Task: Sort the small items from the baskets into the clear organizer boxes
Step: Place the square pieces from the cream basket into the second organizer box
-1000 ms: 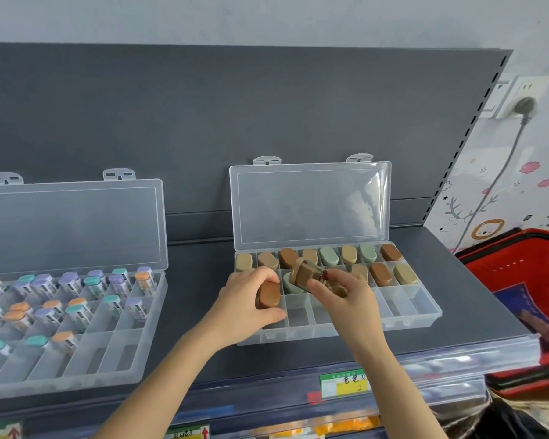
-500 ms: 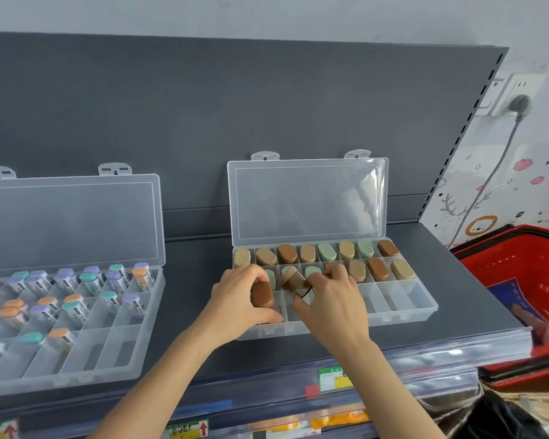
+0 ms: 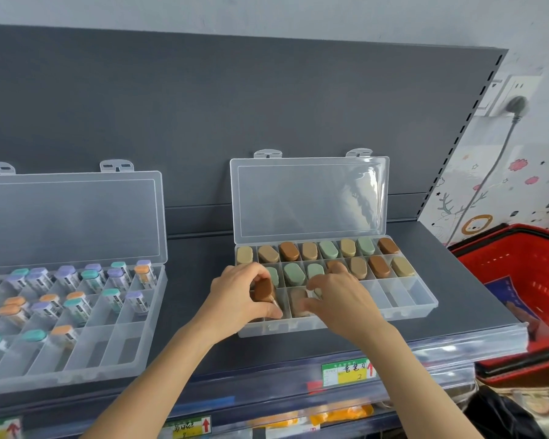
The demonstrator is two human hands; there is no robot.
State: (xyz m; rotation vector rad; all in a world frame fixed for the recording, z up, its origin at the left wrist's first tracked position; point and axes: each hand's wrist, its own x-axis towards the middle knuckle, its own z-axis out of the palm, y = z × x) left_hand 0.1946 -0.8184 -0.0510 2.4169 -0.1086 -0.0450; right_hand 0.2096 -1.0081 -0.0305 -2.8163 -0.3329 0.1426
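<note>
- Grey metal shop shelf, viewed from the head of the person working at it, with a dark grey panel rising behind.
- Clear plastic organizer box sits mid-shelf, its clear hinged lid standing open against the back panel.
- The back row of this box holds eight small oval-topped pieces side by side, in tan, brown and sage green. The middle row holds more of the same, its left end hidden behind the hands.
- The left hand is at the box's front-left corner. Its thumb and fingers are curled round a dark brown oval-topped piece, which stands upright over the front row.
- The right hand lies just beside the left, palm down over the front row. Its fingers bend towards a blurred light brown piece lying in a front compartment. Whether they grip it or only touch it cannot be told.
- A second clear plastic organizer box, lid also raised, sits well apart to the left. It holds small bottles with purple, teal and orange caps.
- A red plastic shopping basket stands past the shelf's right end.
- A yellow and green price label sits in the shelf's front strip, below the right forearm.
- A white wall socket with a grey plug is at the upper right — its cable hangs down towards the basket.
</note>
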